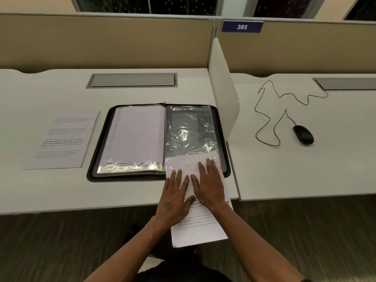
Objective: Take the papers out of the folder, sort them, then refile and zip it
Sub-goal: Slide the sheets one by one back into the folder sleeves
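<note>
A black zip folder [95, 157] lies open on the white desk [61, 190]. Its left half holds plastic sleeves [134, 137] with white pages inside; the right half shows a clear, crinkled sleeve [189, 131]. A printed sheet [201, 226] has its top end inside that right sleeve, while its lower part hangs past the desk's front edge. My left hand [175, 198] and my right hand [209, 184] press flat on this sheet side by side, fingers straight. Another printed sheet [63, 139] lies on the desk left of the folder.
A white divider panel [221, 88] stands right of the folder. Beyond it, a black mouse [303, 134] with a looping cable [266, 119] lies on the neighbouring desk. A grey cable hatch [132, 80] sits behind the folder. Beige partitions close the back.
</note>
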Motion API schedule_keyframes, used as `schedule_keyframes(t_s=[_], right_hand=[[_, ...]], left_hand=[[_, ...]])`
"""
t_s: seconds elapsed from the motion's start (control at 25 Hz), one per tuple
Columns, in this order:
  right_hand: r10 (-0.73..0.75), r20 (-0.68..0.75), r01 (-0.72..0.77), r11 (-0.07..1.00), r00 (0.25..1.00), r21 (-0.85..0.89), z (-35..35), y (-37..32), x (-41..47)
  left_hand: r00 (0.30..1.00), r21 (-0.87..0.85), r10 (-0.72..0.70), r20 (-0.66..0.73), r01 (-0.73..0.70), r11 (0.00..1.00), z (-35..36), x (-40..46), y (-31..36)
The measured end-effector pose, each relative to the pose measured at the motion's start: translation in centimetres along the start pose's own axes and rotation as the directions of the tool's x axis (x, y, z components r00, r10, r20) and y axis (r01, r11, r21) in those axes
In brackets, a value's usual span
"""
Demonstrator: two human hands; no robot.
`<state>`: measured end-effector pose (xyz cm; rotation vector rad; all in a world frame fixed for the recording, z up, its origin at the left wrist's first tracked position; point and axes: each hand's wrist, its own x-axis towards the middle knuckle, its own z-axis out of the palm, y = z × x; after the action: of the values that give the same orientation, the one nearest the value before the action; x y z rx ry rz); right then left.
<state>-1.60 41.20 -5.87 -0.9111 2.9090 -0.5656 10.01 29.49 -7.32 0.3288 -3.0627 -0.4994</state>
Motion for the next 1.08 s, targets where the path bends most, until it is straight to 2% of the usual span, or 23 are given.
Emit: schedule_keyframes(t_s=[0.12,0.2,0.36,0.44,0.6,0.68,0.84,0.88,0.96,1.08], right_hand=[[-0.091,-0.128,0.091,0.996,0.988,-0.002,0.2,0.7,-1.9],[-0.13,-0.079,0.127,0.991,0.988,-0.048,0.3,1.3,-2.2],[-0.098,0.07,0.104,0.991,0.993,-0.082,0.4,1.2,-1.0],[-0.087,0.065,0.089,0.996,0.994,-0.026,0.2,0.9,-0.7],[-0.162,-0.075,0.163,0.987,0.984,0.004,0.2,0.7,-2.3],[-0.192,-0.033,0.191,0.981,0.981,-0.03,0.6,0.8,-2.7],[-0.172,0.123,0.184,0.979,0.977,-0.09,0.2,0.8,-1.0],[-0.173,0.139,0.185,0.979,0.975,-0.081,0.0,0.8,-0.5],[-0.161,0.108,0.166,0.985,0.981,-0.037,-0.3,0.8,-0.2],[-0.168,-0.07,0.17,0.985,0.983,0.014,-0.1,1.0,-1.6]], left_hand=[[0.999,0.002,-0.03,0.02,0.03,1.0,-1.1,0.9,-0.6],[0.999,-0.026,-0.044,-0.032,0.043,0.999,-1.5,1.0,-0.3],[0.991,-0.044,0.033,-0.13,-0.039,0.998,-0.8,-0.6,0.2],[0.996,-0.01,0.045,-0.079,-0.046,0.999,-0.7,-0.6,0.2],[0.999,0.014,0.018,0.047,-0.019,1.0,-1.8,0.8,-0.5],[0.999,0.006,0.016,0.029,-0.016,1.0,-2.1,1.1,-0.8],[0.993,-0.025,0.045,-0.105,-0.048,0.999,-1.2,-0.3,-0.7],[0.994,-0.031,0.055,-0.093,-0.058,0.998,-0.7,-0.7,-0.8],[0.996,-0.026,0.077,-0.037,-0.078,0.997,-0.5,-0.7,-1.1],[0.996,0.015,0.087,0.037,-0.087,0.996,-1.0,0.4,-1.5]])
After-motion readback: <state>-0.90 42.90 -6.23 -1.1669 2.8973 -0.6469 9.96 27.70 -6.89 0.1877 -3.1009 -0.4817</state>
